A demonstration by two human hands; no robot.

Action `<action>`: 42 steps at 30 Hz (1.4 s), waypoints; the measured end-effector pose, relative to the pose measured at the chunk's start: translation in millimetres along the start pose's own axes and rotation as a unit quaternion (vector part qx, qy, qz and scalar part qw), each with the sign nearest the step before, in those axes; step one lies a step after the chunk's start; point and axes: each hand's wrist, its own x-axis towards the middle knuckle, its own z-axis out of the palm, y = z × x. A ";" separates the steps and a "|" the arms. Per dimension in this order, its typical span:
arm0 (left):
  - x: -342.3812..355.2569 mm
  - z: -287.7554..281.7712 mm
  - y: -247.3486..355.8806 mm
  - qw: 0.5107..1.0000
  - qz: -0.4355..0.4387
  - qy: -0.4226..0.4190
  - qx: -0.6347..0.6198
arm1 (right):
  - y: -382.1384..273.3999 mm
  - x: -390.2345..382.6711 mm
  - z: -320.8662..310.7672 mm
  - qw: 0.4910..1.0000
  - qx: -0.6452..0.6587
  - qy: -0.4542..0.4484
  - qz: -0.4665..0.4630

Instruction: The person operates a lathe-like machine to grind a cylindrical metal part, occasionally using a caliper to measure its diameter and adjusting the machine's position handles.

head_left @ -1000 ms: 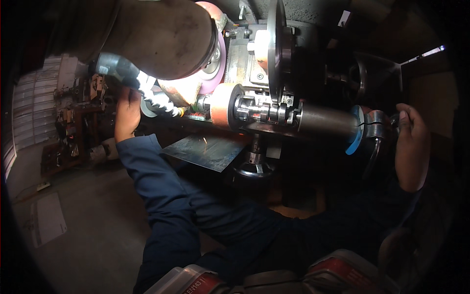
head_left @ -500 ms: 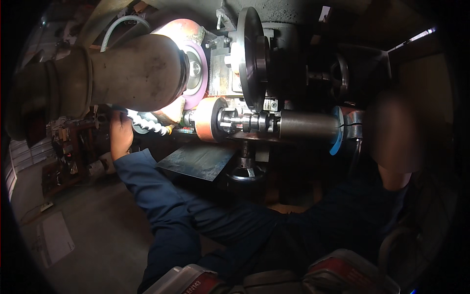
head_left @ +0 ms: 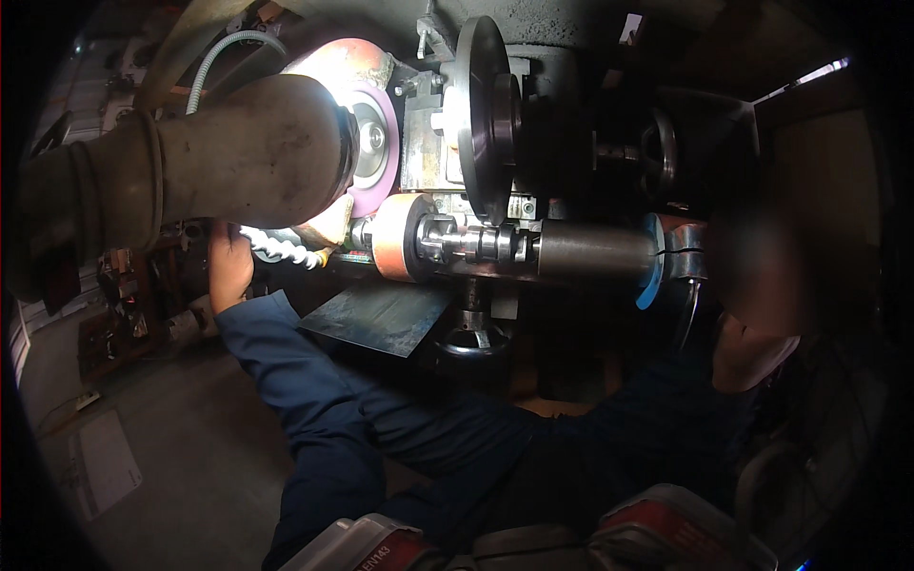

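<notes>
My left hand reaches up at the left beside a white segmented coolant hose; its fingers are hidden behind a thick grey duct. My right hand, smeared by motion and in shadow, is at the right end of the grinding machine, near a metal clamp with a lever. Between the hands, a shiny stepped shaft lies level between an orange-rimmed chuck and a grey cylindrical sleeve. Behind the chuck stands a purple grinding wheel.
A large dark disc rises behind the shaft. Below the chuck, a flat metal sheet juts toward me, next to a handwheel. A blue piece hangs by the clamp. Another handwheel sits in shadow at the back right.
The machine appears slightly farther left in the picture. My right hand and wrist have shifted a little to the left, still blurred. My left hand stays beside the coolant hose.
</notes>
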 end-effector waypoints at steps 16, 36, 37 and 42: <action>0.3 0.8 6.8 1.000 -0.001 -0.003 0.018 | -3.4 49.7 -11.0 0.977 -0.037 -0.200 0.062; 8.8 -0.3 -20.5 0.980 -0.075 0.034 -0.180 | 13.1 61.5 -2.3 0.958 -0.032 -0.277 0.065; 5.9 1.1 -9.6 0.997 -0.025 0.026 -0.066 | 13.0 58.9 -1.7 0.958 -0.030 -0.279 0.065; 1.6 1.1 6.3 0.997 -0.023 0.003 0.072 | 7.0 46.4 -5.2 0.979 0.009 -0.198 0.040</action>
